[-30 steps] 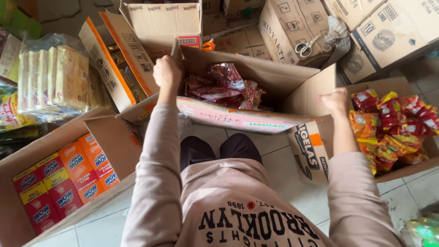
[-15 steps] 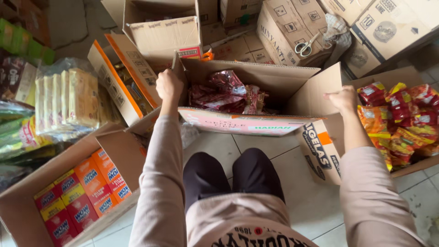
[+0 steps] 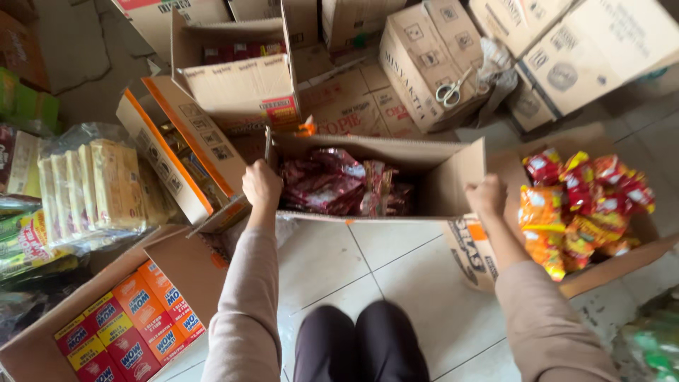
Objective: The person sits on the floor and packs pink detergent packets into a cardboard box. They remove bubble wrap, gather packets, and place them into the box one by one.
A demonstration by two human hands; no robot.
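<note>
An open cardboard box stands on the tiled floor in front of me, filled with dark red snack packets. My left hand is closed on the box's left edge. My right hand grips the right flap. Both arms in beige sleeves reach forward, and my knees in dark trousers show at the bottom.
A box of red and orange packs sits at lower left, stacked pale wafer packs at left. A box of orange and red snack bags is at right. More cartons stand behind, with scissors on one.
The view has tilted down and back, so the box now appears lower and farther from my body. Both hands keep their hold on its sides.
</note>
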